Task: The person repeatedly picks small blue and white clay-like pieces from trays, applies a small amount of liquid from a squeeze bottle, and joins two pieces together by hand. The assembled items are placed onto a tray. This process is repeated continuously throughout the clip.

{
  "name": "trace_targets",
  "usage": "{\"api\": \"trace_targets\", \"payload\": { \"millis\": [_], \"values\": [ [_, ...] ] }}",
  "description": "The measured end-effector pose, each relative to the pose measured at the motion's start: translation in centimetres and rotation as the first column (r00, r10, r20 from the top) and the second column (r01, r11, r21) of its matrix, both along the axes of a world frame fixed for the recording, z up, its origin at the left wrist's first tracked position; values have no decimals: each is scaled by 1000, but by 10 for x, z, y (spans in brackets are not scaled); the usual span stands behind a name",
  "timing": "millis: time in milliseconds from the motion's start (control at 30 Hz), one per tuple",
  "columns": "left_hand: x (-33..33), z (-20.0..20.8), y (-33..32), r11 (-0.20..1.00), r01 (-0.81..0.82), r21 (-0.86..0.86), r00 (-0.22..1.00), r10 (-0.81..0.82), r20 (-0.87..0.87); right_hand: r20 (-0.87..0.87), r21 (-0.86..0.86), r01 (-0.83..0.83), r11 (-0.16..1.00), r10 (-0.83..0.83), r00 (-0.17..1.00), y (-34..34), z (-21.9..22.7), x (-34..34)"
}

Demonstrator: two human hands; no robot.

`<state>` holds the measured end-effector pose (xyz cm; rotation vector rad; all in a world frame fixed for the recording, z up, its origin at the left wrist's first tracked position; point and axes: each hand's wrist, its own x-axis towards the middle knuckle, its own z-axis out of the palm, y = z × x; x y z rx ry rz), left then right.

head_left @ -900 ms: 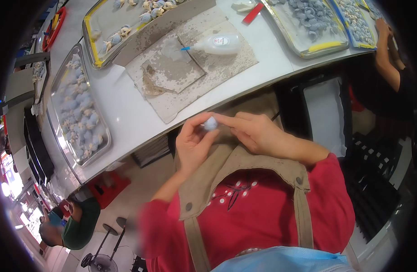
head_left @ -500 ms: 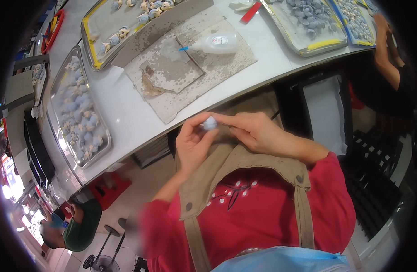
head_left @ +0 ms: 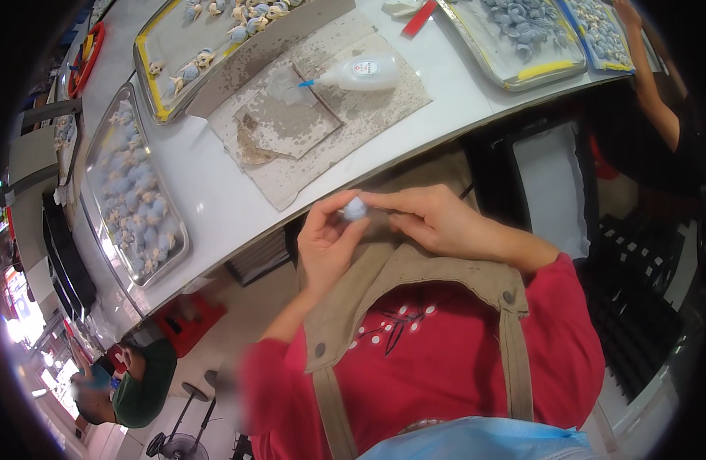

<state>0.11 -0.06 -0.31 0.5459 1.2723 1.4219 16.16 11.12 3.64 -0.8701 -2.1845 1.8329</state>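
A left hand (head_left: 328,244) and right hand (head_left: 437,222) pinch a small pale-blue figurine (head_left: 356,208) between closed fingertips, just below the edge of a white counter (head_left: 207,192). On the counter, a glue bottle (head_left: 360,73) lies on stained cardboard (head_left: 322,115), with a metal tray (head_left: 130,199) of similar figurines to the left.

surface: long white worktable (head_left: 215,195), just beyond the hands
centre: stained grey cardboard sheets (head_left: 322,115), clear glue bottle (head_left: 360,73)
left: steel tray of blue-grey figurines (head_left: 134,203)
right: second steel tray (head_left: 521,38)
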Motion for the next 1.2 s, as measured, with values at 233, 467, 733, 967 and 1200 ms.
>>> {"api": "trace_targets", "payload": {
  "millis": [233, 467, 733, 967, 1200],
  "values": [
    [0, 0, 0, 1000, 12, 4, 1000, -12, 16, -5, 42, -8, 999, 8, 1000, 1, -1, 0],
    [0, 3, 2, 1000, 8, -1, 998, -8, 55, -47, 77, 6, 997, -3, 999, 0, -6, 1],
    [-1, 2, 1, 999, 12, -40, 995, -8, 102, 25, -68, -9, 998, 11, 1000, 5, 2, 2],
    [1, 1, 1, 1000, 20, 4, 998, -20, 63, -2, 58, -12, 998, 12, 1000, -1, -1, 2],
    [0, -1, -1, 999, 39, 6, 999, -39, -1, 11, 19, -43, 999, 43, 999, 4, 1, 3]
  ]
}}
